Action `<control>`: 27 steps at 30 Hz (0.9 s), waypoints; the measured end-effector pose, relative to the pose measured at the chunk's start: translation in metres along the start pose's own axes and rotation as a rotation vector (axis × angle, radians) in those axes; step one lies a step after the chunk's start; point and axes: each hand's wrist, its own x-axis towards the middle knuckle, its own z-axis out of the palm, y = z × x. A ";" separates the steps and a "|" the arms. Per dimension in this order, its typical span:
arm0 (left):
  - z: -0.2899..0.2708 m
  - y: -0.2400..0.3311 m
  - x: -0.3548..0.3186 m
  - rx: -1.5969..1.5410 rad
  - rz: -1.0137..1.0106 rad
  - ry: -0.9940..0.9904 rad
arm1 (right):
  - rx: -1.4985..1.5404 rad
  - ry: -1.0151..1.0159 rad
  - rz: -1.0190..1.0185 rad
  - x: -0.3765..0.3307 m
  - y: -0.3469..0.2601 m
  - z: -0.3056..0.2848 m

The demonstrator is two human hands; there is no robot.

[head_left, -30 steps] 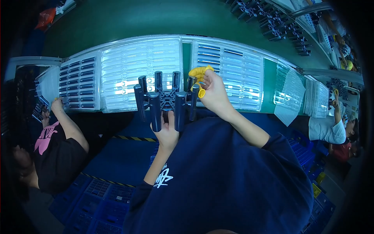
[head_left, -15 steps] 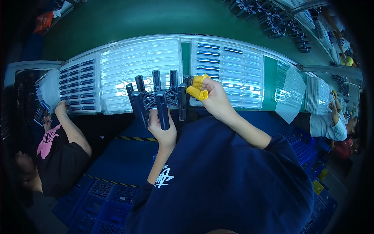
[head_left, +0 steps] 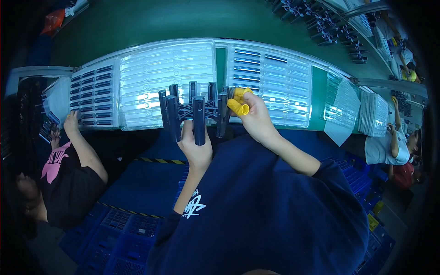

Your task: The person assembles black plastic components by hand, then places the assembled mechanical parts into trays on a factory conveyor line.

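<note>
Catalogue: one dark tube carrier (head_left: 198,121), held over the tabletop's (head_left: 221,66) near edge. Your left hand (head_left: 197,150): gripping its underside. Your right hand (head_left: 255,117), yellow finger cots (head_left: 237,107) on: pinching its rightmost side.

Cool bluish light leaves the scene fairly dim. Glare whitens the clear tray (head_left: 137,103) at ten o'clock; glints dot another tray (head_left: 286,87) toward two. The floor (head_left: 133,183) sinks into shadow at eight. Fisheye distortion bows the green bench (head_left: 215,18) at twelve, and black vignetting rings everything.
</note>
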 end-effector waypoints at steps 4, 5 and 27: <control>0.002 0.001 -0.001 -0.033 -0.054 0.016 | 0.207 0.039 0.010 -0.004 -0.002 0.000; 0.002 0.000 -0.002 -0.060 -0.075 0.023 | 0.206 0.037 0.010 -0.005 -0.002 0.000; -0.024 -0.016 0.004 -0.549 -0.746 -0.117 | -1.215 0.476 -0.396 0.063 0.066 -0.150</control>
